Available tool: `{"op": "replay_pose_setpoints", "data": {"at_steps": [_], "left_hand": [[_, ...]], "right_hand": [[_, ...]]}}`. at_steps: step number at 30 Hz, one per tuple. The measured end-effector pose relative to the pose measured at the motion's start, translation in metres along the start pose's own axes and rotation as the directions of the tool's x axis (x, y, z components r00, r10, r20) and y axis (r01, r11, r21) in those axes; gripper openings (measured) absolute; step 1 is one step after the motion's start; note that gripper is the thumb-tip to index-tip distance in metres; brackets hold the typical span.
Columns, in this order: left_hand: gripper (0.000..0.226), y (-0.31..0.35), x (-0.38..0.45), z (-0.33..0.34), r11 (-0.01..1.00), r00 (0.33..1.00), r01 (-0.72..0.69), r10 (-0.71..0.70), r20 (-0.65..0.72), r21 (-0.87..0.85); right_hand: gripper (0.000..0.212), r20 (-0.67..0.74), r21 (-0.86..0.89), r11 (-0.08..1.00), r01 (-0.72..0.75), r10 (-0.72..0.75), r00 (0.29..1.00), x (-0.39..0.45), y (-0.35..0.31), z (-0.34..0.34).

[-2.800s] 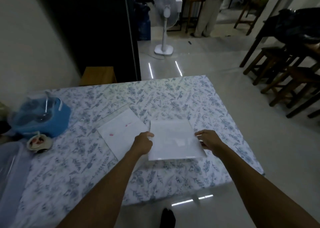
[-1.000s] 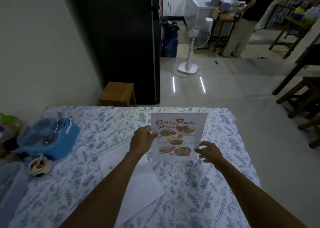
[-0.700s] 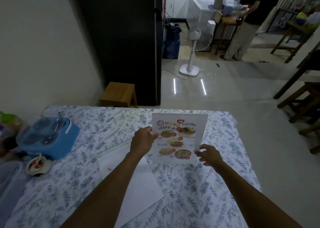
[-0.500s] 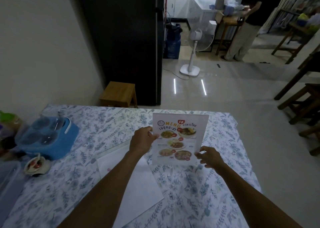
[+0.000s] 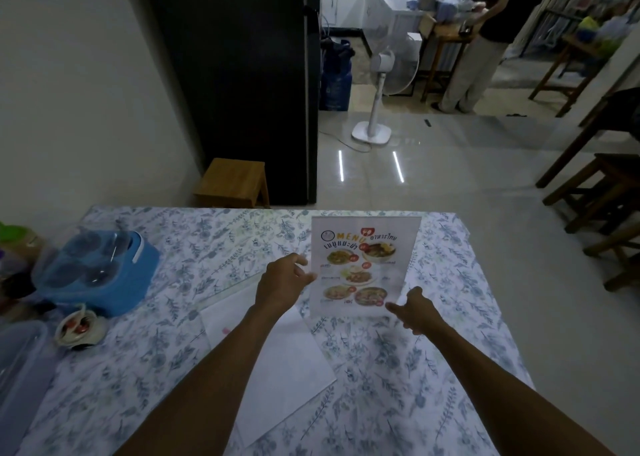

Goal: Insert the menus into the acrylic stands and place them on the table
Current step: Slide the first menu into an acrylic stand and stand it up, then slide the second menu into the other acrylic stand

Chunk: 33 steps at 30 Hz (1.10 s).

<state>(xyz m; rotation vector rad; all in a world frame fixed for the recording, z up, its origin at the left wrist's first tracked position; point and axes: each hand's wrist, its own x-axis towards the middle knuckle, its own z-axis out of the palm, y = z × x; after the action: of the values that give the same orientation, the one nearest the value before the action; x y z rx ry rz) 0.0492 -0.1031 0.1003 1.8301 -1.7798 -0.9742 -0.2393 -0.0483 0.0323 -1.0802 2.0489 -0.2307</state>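
Acrylic stand (image 5: 364, 265) upright between left hand (image 5: 282, 282) and right hand (image 5: 414, 311)

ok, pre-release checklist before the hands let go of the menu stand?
1. Menu stand upright, print facing the camera: ok.
2. Left hand on its left edge: ok.
3. Right hand at the lower right corner, fingers at the edge: ok; how firm, cannot tell.
4. Base flat on the tablecloth: cannot tell.
5. Clear of the white sheet lying to its left: cannot tell, the corners look close.
6. Far from the blue container: ok.
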Motion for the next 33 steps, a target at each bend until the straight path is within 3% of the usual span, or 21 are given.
{"op": "replay_pose_setpoints", "data": {"at_steps": [7,15,21,27,33], "left_hand": [[0.034,-0.038,-0.036,-0.021,0.999,0.999,-0.022,0.023,0.040,-0.025],[0.030,-0.114,-0.087,-0.047,0.996,0.994,0.078,-0.075,0.082,-0.036],[0.041,-0.182,-0.118,-0.046,0.978,0.969,0.207,-0.200,0.144,-0.029],[0.056,-0.232,-0.150,-0.031,0.957,0.930,0.290,-0.282,0.235,-0.001],[0.048,-0.248,-0.156,-0.034,0.960,0.935,0.281,-0.274,0.223,0.000]], "right_hand": [[0.064,0.018,0.055,0.997,-0.059,0.058,0.998,-0.040,-0.016,0.042],[0.067,0.068,-0.033,0.999,0.018,-0.016,0.998,-0.085,-0.048,0.120],[0.076,0.011,-0.258,0.964,0.057,-0.056,0.998,-0.107,-0.046,0.180],[0.075,-0.037,-0.250,0.968,0.017,-0.027,0.999,-0.131,-0.054,0.211],[0.073,-0.046,-0.190,0.981,-0.026,0.018,0.999,-0.150,-0.065,0.231]]}}
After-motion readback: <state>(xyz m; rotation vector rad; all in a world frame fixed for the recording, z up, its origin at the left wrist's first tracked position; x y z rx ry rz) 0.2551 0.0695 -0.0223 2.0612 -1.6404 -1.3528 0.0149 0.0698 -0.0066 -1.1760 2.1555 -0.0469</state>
